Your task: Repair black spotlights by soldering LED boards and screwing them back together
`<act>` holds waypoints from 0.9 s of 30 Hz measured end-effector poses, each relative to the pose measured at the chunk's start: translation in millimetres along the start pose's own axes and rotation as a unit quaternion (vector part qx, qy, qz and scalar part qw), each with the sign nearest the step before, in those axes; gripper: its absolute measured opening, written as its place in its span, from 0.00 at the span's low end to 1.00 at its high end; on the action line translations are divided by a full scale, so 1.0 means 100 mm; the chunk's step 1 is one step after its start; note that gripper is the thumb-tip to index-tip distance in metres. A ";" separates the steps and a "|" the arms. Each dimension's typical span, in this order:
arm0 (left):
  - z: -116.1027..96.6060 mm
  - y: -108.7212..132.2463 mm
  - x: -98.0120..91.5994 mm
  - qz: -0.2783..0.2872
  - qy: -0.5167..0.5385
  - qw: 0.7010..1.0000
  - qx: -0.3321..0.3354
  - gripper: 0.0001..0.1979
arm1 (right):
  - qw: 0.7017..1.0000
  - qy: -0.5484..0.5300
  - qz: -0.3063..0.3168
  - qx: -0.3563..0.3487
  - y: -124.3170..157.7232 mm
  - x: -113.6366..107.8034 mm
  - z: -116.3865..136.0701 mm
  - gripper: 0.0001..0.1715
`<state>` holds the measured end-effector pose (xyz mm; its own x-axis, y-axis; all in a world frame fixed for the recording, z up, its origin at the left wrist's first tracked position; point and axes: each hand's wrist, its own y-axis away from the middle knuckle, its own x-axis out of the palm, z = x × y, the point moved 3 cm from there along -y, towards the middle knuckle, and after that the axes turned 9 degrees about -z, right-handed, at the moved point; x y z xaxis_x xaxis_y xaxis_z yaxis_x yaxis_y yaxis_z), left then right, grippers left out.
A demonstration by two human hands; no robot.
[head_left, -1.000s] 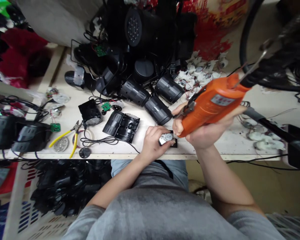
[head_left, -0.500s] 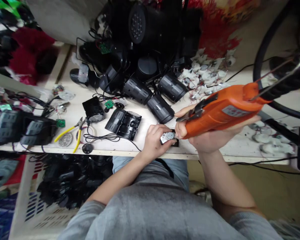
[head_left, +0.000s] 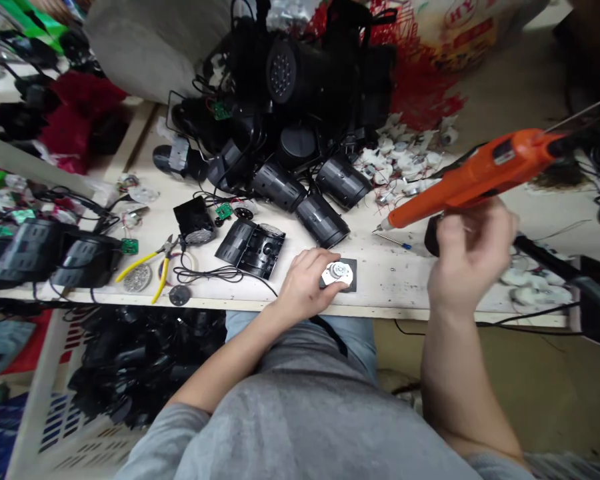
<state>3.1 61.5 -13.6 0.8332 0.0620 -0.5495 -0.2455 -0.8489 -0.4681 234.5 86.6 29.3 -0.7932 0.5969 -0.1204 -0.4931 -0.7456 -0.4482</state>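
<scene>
My left hand (head_left: 313, 283) rests at the bench edge, its thumb and fingers closed round a small white, round-topped motor part (head_left: 337, 271). Under that part is a flat dark block (head_left: 349, 283). My right hand (head_left: 473, 250), slightly blurred, is held over the bench to the right, fingers loosely bent with a gap to the thumb and no object visible between them. An orange electric screwdriver (head_left: 473, 175) hangs tilted just above that hand, apart from the fingers, its tip down to the left. A thin blue-ended rod (head_left: 395, 240) lies below the tip.
Black cylindrical lamp housings (head_left: 323, 220) pile up behind my left hand. An opened housing (head_left: 253, 248), yellow-handled pliers (head_left: 160, 263) and a cable (head_left: 210, 273) lie left. White motor parts (head_left: 390, 157) heap at the back. A crate (head_left: 87, 437) of black parts stands below the bench.
My right hand has let go of the screwdriver and moved right. The screwdriver has swung up and right, away from the part. My left hand stays on the motor part.
</scene>
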 end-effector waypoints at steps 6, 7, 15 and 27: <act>-0.02 0.00 0.04 0.044 -0.054 0.998 -0.009 0.18 | 0.936 0.112 0.319 -0.102 0.79 0.07 -0.10 0.38; -0.01 -0.01 0.07 0.057 -0.075 0.996 -0.009 0.17 | 0.926 0.116 0.343 -0.107 0.84 0.10 -0.15 0.41; 0.00 -0.06 0.05 0.089 -0.115 0.989 0.019 0.13 | 0.915 0.130 0.346 -0.164 0.85 0.24 -0.22 0.37; 0.07 -0.11 -0.23 -0.078 0.141 0.974 -0.162 0.16 | 0.905 0.155 0.371 -0.139 0.88 0.34 -0.12 0.30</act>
<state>-16.6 72.5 -0.8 0.9618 0.0955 -0.2565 0.0259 -0.9647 -0.2621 168.6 44.8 -25.2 -0.7097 0.0486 -0.7028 0.2777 -0.8975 -0.3426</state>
